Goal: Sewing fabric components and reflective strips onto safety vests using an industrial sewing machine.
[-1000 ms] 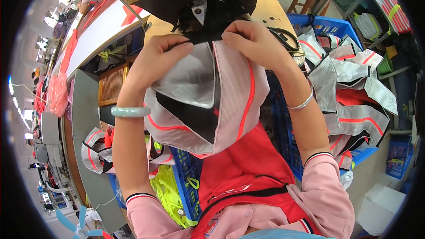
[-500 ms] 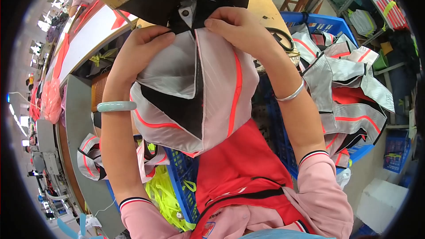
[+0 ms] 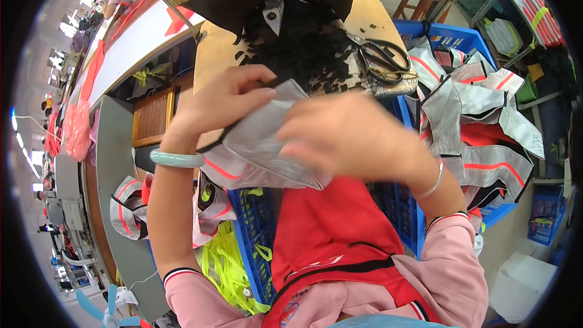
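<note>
My left hand [image 3: 221,103] pinches the top edge of a folded grey garment piece [image 3: 264,149] with red piping and black trim. My right hand [image 3: 349,136] lies blurred over the right side of the same piece and grips it from the front. The piece hangs in front of my chest, just below a small wooden worktable [image 3: 218,54]. A heap of black fabric scraps [image 3: 303,54] lies on that table, under a metal machine part [image 3: 273,12]. Black scissors [image 3: 382,58] rest to the right of the scraps.
A blue crate [image 3: 452,36] at the right holds a pile of grey pieces with red stripes [image 3: 480,115]. Another blue crate [image 3: 252,237] with yellow-green straps [image 3: 225,267] stands by my left knee. A long white table [image 3: 130,42] runs at the upper left, with a person at its far end.
The garment piece has come down from the machine part and is folded smaller. My right hand has swept down across its front, and my left hand has dropped with it.
</note>
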A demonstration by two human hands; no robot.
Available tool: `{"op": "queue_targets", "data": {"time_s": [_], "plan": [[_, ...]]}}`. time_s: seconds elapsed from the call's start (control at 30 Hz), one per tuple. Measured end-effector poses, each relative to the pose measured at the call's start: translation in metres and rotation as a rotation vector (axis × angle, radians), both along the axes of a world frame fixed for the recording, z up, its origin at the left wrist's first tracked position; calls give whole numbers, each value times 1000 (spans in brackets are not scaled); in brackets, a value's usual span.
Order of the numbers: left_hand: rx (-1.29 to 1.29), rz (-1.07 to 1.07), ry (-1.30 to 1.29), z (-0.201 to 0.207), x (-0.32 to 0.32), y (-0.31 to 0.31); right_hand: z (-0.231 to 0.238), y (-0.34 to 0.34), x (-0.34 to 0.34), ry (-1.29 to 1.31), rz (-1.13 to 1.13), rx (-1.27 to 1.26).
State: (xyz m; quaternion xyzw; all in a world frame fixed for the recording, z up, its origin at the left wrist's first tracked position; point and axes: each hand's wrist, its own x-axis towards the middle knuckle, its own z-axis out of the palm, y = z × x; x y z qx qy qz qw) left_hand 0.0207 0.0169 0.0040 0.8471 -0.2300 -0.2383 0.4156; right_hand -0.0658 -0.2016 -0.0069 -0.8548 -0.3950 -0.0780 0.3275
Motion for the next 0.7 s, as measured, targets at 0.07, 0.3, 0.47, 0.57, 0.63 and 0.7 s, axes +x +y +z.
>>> {"op": "queue_targets", "data": {"time_s": [0.07,0.3,0.47,0.57,0.63,0.7], "plan": [[17,-60,60,1,-12,-21,-7,36,-24,-163,20,-127],[-71,-37,117,-6,-41,-42,-10,53,-26,-192,49,-685],[-263,124,-134,-50,-93,-11,-7,-5,-6,-81,-251,-252],[-190,248,-105,-51,-108,-13,-2,-20,1,60,-213,-14],[-354,313,-159,-57,-99,-2,-3,-28,7,54,-205,31],[-230,253,-142,-19,-87,0,6,-37,10,232,-200,40]]}}
